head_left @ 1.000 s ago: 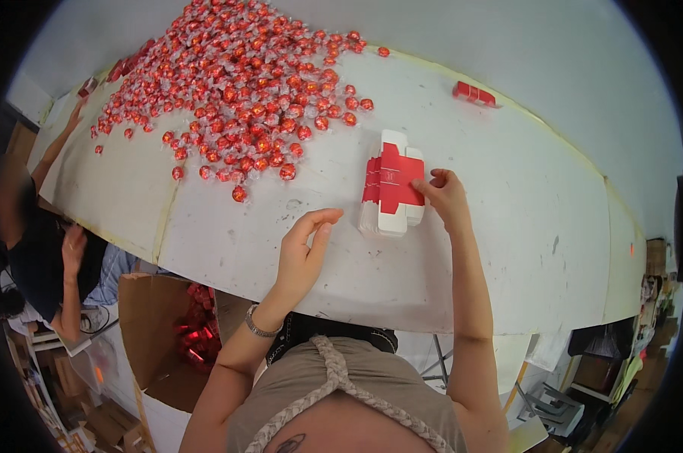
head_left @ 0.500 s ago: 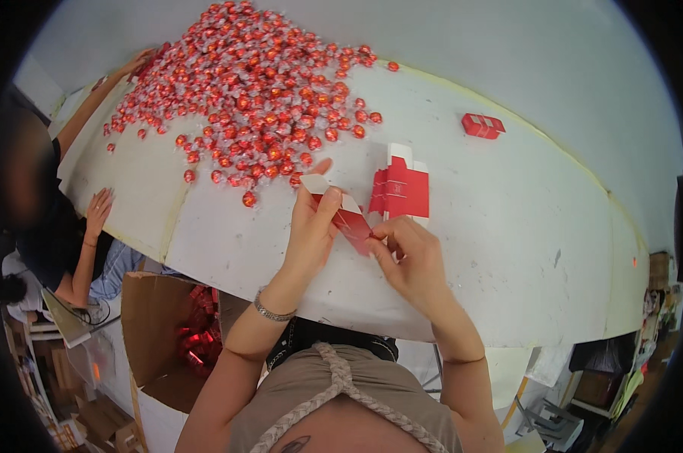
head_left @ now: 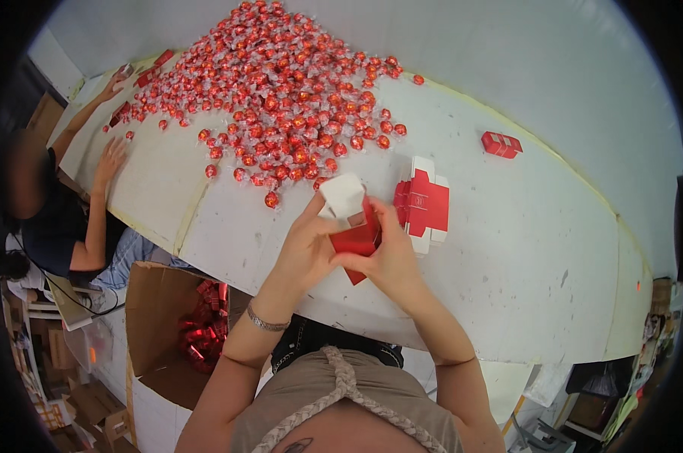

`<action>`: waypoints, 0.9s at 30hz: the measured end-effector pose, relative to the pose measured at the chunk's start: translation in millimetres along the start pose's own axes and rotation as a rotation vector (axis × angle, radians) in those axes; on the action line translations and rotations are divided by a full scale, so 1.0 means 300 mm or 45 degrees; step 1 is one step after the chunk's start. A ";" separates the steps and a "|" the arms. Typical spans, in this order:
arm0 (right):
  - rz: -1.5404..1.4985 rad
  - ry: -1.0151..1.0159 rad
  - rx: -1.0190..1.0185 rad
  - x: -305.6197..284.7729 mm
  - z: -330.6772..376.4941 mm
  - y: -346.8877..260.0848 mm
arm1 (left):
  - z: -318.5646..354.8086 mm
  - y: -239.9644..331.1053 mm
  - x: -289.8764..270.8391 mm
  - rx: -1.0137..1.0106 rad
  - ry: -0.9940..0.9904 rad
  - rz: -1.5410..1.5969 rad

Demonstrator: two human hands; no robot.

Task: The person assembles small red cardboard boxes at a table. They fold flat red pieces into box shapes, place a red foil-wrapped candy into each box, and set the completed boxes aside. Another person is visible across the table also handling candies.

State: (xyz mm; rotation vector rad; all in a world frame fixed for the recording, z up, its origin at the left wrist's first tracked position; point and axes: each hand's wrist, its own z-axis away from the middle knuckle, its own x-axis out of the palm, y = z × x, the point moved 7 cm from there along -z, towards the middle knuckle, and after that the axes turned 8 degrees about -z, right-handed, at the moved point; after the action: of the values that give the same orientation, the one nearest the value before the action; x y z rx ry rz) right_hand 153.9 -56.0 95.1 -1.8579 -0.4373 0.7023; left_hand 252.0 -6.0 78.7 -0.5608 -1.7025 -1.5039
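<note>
My left hand (head_left: 298,251) and right hand (head_left: 394,266) hold a box (head_left: 353,241), white flap (head_left: 344,195) open; flat cartons (head_left: 430,205) right, sweets (head_left: 277,106) heaped beyond.

At two o'clock from the held box (head_left: 355,241), small pale print (head_left: 418,201) shows on the red face of the top carton (head_left: 435,210), and it's too tiny to make out! Nothing readable on any surface in view.

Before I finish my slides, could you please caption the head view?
Left hand and right hand hold an open red box near a heap of red-wrapped balls.
</note>
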 end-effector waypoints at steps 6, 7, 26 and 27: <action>-0.139 0.149 -0.110 0.007 -0.007 -0.015 | 0.094 0.011 0.042 0.259 0.064 -1.335; -0.154 0.113 -0.061 0.012 -0.001 0.011 | 0.098 0.020 0.035 0.232 0.030 -1.442; -0.550 -0.126 0.241 -0.043 -0.054 -0.018 | 0.159 0.017 -0.005 0.287 0.148 -1.450; -0.542 -0.130 0.231 -0.043 -0.053 -0.021 | 0.161 0.017 0.000 0.280 0.157 -1.431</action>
State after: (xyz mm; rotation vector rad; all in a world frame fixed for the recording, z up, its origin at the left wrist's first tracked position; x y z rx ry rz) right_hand 154.4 -72.5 108.7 -1.4968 -0.7818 0.5263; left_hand 243.1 41.6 82.2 0.7386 -2.1539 -1.9406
